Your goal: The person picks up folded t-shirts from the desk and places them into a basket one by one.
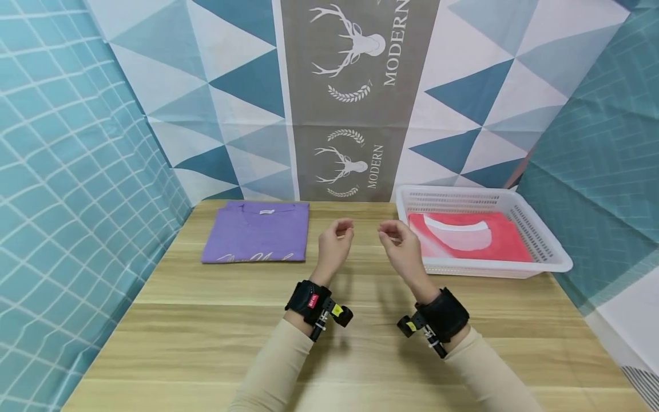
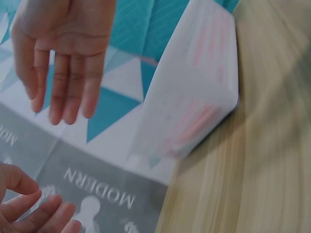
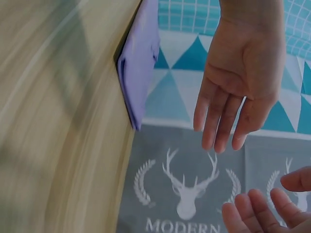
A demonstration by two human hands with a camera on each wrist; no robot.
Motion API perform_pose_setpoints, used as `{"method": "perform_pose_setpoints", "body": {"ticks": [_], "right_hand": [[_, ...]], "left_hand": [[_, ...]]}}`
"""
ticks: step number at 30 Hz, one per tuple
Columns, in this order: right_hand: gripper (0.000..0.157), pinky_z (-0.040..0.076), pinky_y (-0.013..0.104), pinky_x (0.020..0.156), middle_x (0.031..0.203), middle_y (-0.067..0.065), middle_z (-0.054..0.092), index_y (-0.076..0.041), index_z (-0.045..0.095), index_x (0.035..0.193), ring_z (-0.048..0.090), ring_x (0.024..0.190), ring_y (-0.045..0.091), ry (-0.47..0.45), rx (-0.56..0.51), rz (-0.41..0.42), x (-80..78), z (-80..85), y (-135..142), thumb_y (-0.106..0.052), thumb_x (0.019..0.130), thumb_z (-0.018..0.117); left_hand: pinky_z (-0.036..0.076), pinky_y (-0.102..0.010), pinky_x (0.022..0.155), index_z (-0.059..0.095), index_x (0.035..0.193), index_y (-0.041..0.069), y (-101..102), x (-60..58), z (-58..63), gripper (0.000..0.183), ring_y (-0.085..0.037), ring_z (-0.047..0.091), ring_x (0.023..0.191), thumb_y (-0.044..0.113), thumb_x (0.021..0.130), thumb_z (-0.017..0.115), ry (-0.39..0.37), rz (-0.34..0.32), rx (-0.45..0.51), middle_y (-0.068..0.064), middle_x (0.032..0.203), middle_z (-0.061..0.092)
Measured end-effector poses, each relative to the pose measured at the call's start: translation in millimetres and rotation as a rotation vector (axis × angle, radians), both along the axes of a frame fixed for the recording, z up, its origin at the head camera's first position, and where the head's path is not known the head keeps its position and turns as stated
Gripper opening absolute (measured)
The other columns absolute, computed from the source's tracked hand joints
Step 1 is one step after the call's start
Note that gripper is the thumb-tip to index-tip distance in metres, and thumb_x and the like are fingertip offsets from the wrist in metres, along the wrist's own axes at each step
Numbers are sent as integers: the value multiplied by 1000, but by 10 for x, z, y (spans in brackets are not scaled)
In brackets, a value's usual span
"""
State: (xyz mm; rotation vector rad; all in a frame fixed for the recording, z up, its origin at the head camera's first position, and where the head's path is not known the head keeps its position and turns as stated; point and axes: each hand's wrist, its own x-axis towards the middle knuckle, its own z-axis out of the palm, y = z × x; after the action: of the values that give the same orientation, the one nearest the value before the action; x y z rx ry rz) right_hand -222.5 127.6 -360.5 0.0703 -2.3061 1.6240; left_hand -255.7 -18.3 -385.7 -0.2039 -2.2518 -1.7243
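Both hands are held over the middle of the table, palms facing each other, with nothing in them. My left hand point(image 1: 334, 243) has loosely bent fingers and is nearest the folded purple T-shirt point(image 1: 259, 232) on its left. My right hand point(image 1: 401, 246), its fingers also loosely bent, is beside the white plastic basket point(image 1: 463, 266). Inside that basket lies a folded red T-shirt point(image 1: 507, 234) with a white and pink patch. In the left wrist view the right hand point(image 2: 68, 53) appears opposite with extended fingers; the right wrist view shows the left hand point(image 3: 243, 77) likewise.
The wooden table point(image 1: 206, 343) spreads below both arms. A patterned cloth point(image 1: 345, 114) with deer heads hangs along its back edge. Blue-green cloths stand at the left point(image 1: 77, 171) and right point(image 1: 592, 171) sides. Each wrist wears a black strap with a small camera.
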Motion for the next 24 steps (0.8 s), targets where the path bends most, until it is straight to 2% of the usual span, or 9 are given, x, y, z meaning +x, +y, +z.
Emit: {"method": "perform_pose_setpoints", "body": {"ticks": [3, 6, 12, 20, 24], "right_hand": [[23, 53, 24, 86, 112, 23, 66, 4, 61, 113, 63, 101, 25, -42, 8, 13, -38, -42, -127, -2, 91, 60], [23, 52, 26, 84, 112, 23, 65, 4, 62, 113, 62, 104, 32, -74, -6, 20, -61, -71, -244, -3, 91, 60], [23, 47, 15, 75, 111, 22, 66, 4, 63, 112, 62, 101, 31, -101, -46, 27, -101, -116, -487, -4, 90, 61], [25, 55, 30, 80, 114, 22, 66, 3, 62, 115, 64, 104, 33, -167, -50, 73, -136, -226, -769, -8, 93, 59], [27, 55, 28, 78, 112, 23, 66, 4, 62, 115, 65, 101, 32, -206, -75, 87, -171, -300, -884, -9, 93, 58]], "left_hand": [[56, -39, 87, 64, 111, -5, -171, -24, -9, 23, -34, 66, 99, 2, 90, 57, 0, 41, 20, -23, 108, 68], [55, -42, 88, 64, 110, -7, -351, -32, -28, 24, -36, 66, 98, 0, 89, 57, 10, 85, 44, -25, 107, 68], [52, -46, 92, 63, 113, -7, -700, -16, -98, 26, -38, 65, 101, 0, 89, 56, -4, 161, 55, -26, 110, 67], [50, -46, 94, 62, 116, -7, -1086, 29, -202, 28, -38, 63, 104, 5, 91, 56, -52, 255, 11, -26, 114, 66], [49, -46, 96, 61, 119, -6, -1259, 50, -274, 31, -38, 63, 106, 6, 92, 54, -95, 297, -11, -26, 116, 65]]}}
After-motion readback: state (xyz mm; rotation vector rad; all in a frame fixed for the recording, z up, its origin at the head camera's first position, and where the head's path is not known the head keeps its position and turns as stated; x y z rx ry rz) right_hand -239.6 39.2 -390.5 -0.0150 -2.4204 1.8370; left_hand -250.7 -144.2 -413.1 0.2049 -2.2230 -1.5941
